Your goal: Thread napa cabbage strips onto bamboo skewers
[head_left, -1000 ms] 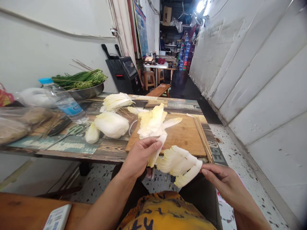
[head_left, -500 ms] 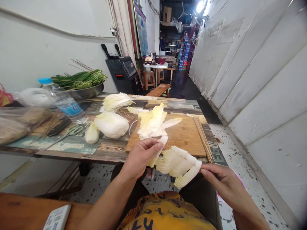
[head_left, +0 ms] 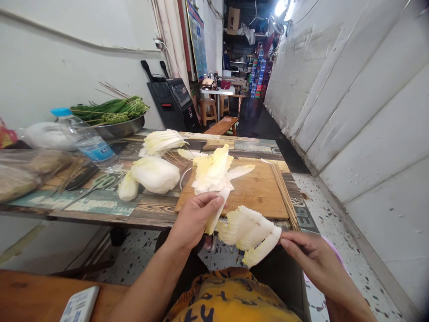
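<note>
Left hand (head_left: 192, 221) pinches a napa cabbage leaf (head_left: 219, 206); right hand (head_left: 311, 259) pinches the end of a leaf row (head_left: 253, 228).
The water bottle (head_left: 97, 147) and cabbage head (head_left: 156, 175) sit left, well apart from both hands. The table (head_left: 150, 220) ends just below the left fingertips, where thumb and fingers nip the leaf's white stem. That leaf looks light and bendy, maybe wet and slippery; the thick stem seems best to hold, since the yellow frill could rip. The leaf row is just off the cutting board's (head_left: 261, 197) near edge, over the lap (head_left: 278, 268). Whether the right hand grips a stick there is too small to tell. Past the bamboo skewers (head_left: 283, 192), there looks to be room over the speckled floor (head_left: 321, 210) before the white wall (head_left: 372, 134).
</note>
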A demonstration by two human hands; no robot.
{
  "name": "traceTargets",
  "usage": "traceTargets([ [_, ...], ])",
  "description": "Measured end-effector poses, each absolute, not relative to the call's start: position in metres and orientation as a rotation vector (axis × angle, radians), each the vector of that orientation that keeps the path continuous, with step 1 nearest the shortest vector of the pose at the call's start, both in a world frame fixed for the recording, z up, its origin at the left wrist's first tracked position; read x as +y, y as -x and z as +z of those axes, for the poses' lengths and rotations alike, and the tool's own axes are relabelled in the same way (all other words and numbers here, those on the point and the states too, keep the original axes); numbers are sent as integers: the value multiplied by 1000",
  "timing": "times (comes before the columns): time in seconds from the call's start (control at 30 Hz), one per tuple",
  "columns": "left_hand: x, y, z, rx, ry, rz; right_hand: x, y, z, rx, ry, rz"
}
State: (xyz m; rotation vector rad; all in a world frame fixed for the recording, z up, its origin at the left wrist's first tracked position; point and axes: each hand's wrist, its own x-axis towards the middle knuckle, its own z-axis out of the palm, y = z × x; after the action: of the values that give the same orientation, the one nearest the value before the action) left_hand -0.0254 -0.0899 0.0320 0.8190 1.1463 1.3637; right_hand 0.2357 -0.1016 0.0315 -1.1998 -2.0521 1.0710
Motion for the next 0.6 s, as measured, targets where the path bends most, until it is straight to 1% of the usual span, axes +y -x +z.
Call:
traceTargets([
  [0.17, -89, 26, 34, 1071, -719, 1306, -102, -236, 30, -2043, 1209, 1058],
  [0.6, -92, 25, 32, 997, -690, 1231, -102, -235, 30, -2027, 1187, 1066],
])
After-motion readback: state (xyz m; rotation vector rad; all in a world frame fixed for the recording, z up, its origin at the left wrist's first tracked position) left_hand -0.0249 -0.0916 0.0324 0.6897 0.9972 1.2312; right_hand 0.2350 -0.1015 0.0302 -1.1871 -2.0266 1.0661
